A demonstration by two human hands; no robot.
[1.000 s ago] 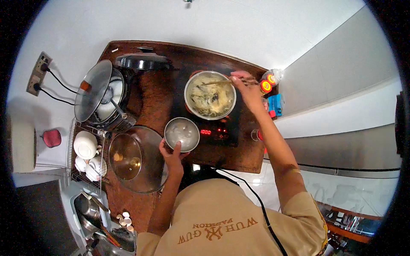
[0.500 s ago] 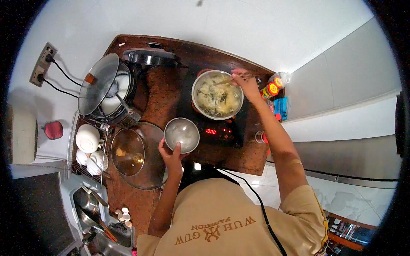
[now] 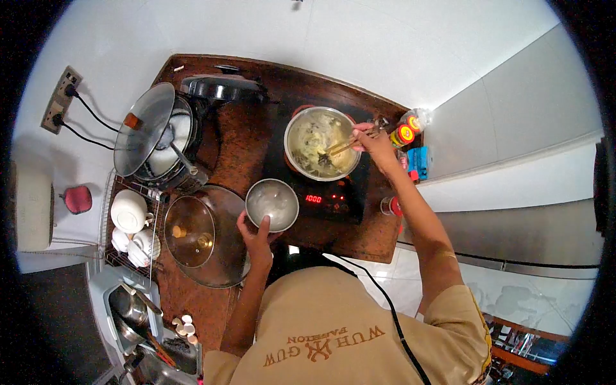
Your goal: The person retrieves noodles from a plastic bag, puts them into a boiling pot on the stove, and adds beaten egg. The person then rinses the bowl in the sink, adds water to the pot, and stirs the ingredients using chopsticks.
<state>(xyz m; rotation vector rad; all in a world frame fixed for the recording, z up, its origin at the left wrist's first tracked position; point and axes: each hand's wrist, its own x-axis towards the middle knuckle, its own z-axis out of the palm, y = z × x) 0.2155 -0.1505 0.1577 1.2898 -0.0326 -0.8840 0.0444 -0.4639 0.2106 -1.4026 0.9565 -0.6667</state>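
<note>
A metal bowl [image 3: 272, 204] is in my left hand [image 3: 258, 239], its thumb over the near rim; only a cloudy wet film shows inside. With my right hand [image 3: 374, 142] I grip wooden chopsticks [image 3: 343, 146] whose tips dip into the food. The pot [image 3: 290, 160] is round and metal, holding a soup [image 3: 321, 142] with pale yellow egg-like pieces and dark green leaves. It stands on a black induction cooktop [image 3: 350, 204] with red lit digits. The bowl is just left of and nearer me than the pot.
Glass lids [image 3: 224, 256] lie left of the bowl. A rice cooker [image 3: 183, 138] with a raised glass lid stands at the far left. Jars [image 3: 402, 135] line the right edge. Cups [image 3: 131, 212] fill a rack above the sink [image 3: 183, 356]; eggshells [image 3: 186, 326] lie beside it.
My right hand has moved slightly right and down, and the chopsticks now sit lower in the pot. The egg and greens have shifted in the soup. My left hand still holds the bowl.
</note>
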